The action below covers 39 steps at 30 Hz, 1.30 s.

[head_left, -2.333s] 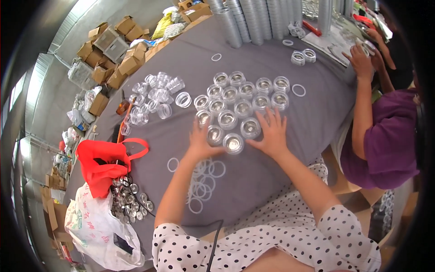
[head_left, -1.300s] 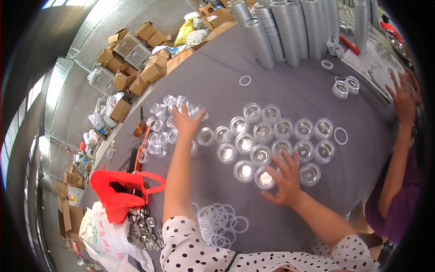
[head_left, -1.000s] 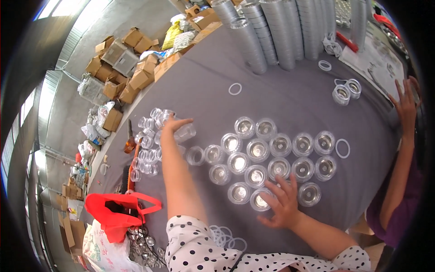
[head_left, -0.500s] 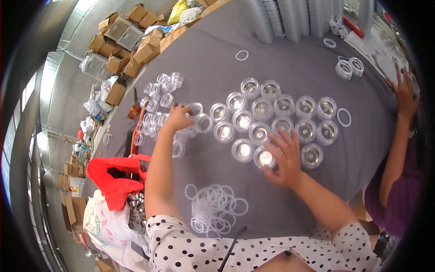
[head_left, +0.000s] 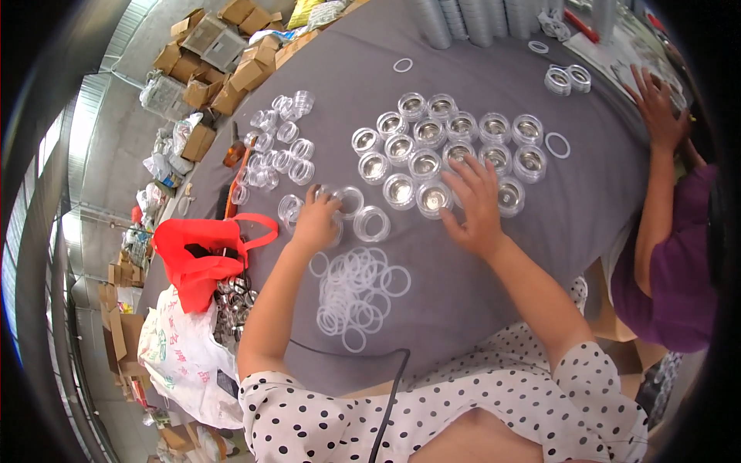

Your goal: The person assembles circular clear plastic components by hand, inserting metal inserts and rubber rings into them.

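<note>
My left hand (head_left: pixel 316 221) curls its fingers over clear plastic rings on the grey cloth; part of the rings is hidden beneath it. Beside its fingertips lie a clear plastic ring (head_left: pixel 372 224) and another one a little farther off. My right hand (head_left: pixel 476 202) hovers, fingers spread, over the near edge of a cluster of round clear cups with silvery inserts (head_left: pixel 424 163). It covers part of that cluster and grips nothing. Nearer to me lies a loose heap of thin white rings (head_left: pixel 351 297). More clear plastic rings (head_left: pixel 282 160) stand in small groups farther left.
A red bag (head_left: pixel 193 258) and a white sack (head_left: pixel 181 355) stand at the left table edge. Tall grey stacks (head_left: pixel 475 19) rise at the far side. Another person's hand (head_left: pixel 660 108) rests on a pale board at the right. Cardboard boxes (head_left: pixel 251 73) are piled beyond the table.
My left hand has drawn several clear rings nearer, away from the groups at the left. My right hand stays spread above the cups. The whole view has shifted slightly.
</note>
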Each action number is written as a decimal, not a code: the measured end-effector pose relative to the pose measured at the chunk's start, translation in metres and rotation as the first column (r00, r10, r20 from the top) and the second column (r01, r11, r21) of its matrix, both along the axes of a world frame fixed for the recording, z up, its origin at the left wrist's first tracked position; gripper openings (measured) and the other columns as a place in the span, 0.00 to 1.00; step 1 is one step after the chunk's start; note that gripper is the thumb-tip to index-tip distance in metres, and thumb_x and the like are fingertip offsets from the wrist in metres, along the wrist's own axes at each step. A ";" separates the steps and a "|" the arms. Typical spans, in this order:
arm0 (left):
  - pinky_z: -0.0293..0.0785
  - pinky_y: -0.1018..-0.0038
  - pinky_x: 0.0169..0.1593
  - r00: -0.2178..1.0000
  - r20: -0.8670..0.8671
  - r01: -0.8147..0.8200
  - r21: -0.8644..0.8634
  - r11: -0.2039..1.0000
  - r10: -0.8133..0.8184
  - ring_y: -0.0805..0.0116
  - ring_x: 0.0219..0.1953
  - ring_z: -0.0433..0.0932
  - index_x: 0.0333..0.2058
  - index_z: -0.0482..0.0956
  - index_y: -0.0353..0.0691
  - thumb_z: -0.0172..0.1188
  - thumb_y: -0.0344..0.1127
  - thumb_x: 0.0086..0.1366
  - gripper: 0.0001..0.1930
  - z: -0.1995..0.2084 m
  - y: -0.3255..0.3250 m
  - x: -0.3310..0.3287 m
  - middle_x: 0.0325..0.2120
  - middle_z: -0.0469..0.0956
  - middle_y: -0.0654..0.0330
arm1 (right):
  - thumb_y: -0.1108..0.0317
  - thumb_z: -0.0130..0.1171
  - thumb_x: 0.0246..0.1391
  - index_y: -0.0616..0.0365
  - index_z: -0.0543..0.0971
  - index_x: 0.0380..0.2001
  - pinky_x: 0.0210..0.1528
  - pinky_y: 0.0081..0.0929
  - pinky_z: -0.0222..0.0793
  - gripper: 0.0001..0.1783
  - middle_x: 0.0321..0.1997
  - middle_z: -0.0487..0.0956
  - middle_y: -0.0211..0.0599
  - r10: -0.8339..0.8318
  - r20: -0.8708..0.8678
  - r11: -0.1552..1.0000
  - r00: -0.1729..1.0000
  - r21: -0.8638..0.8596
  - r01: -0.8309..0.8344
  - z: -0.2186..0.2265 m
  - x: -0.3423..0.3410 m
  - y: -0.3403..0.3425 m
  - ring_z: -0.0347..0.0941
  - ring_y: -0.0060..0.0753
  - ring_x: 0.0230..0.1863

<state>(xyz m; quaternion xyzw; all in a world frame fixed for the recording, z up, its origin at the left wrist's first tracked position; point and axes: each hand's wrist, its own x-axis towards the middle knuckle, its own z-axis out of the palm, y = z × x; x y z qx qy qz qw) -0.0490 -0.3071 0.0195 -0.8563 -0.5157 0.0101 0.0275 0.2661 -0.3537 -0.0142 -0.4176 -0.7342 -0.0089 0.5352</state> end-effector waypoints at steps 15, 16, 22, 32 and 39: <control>0.72 0.64 0.41 0.962 0.166 -0.248 0.185 0.951 0.218 0.51 0.44 0.72 0.43 0.72 0.43 0.53 0.27 0.51 0.18 0.028 -0.075 -0.016 0.45 0.68 0.48 | 0.70 0.56 0.40 0.57 0.68 0.48 0.58 0.43 0.50 0.26 0.54 0.65 0.43 0.012 -0.107 0.991 0.994 -0.132 -0.027 -0.003 -0.001 -0.079 0.57 0.48 0.58; 0.72 0.64 0.41 0.962 0.167 -0.246 0.187 0.951 0.216 0.51 0.44 0.72 0.43 0.72 0.43 0.53 0.27 0.51 0.18 0.030 -0.082 -0.017 0.45 0.68 0.48 | 0.71 0.56 0.40 0.57 0.69 0.48 0.58 0.42 0.51 0.26 0.53 0.65 0.43 0.016 -0.098 0.991 0.995 -0.130 -0.029 -0.003 -0.002 -0.080 0.58 0.48 0.57; 0.74 0.75 0.33 0.660 0.748 -0.349 0.218 0.911 0.074 0.69 0.39 0.74 0.43 0.70 0.37 0.57 0.21 0.52 0.18 0.027 -0.119 0.030 0.44 0.69 0.58 | 0.68 0.56 0.45 0.58 0.65 0.51 0.54 0.33 0.59 0.27 0.55 0.64 0.42 0.158 -0.534 0.866 0.830 -0.329 -0.377 -0.007 -0.037 -0.108 0.61 0.41 0.55; 0.73 0.82 0.37 0.068 0.983 -0.179 -0.159 0.971 0.173 0.73 0.38 0.74 0.46 0.67 0.32 0.56 0.22 0.55 0.18 -0.024 -0.140 0.124 0.39 0.73 0.56 | 0.53 0.49 0.54 0.53 0.57 0.57 0.47 0.34 0.65 0.31 0.54 0.64 0.37 -0.224 -0.956 0.336 0.191 -0.260 -0.905 -0.018 -0.052 -0.113 0.66 0.34 0.49; 0.72 0.81 0.34 0.030 0.982 -0.120 -0.181 0.976 0.186 0.75 0.33 0.72 0.44 0.70 0.34 0.55 0.27 0.57 0.14 -0.036 -0.150 0.143 0.36 0.72 0.59 | 0.54 0.52 0.52 0.53 0.63 0.52 0.36 0.28 0.70 0.27 0.47 0.70 0.32 -0.352 -0.932 0.478 0.090 -0.261 -0.839 -0.014 -0.024 -0.124 0.68 0.26 0.44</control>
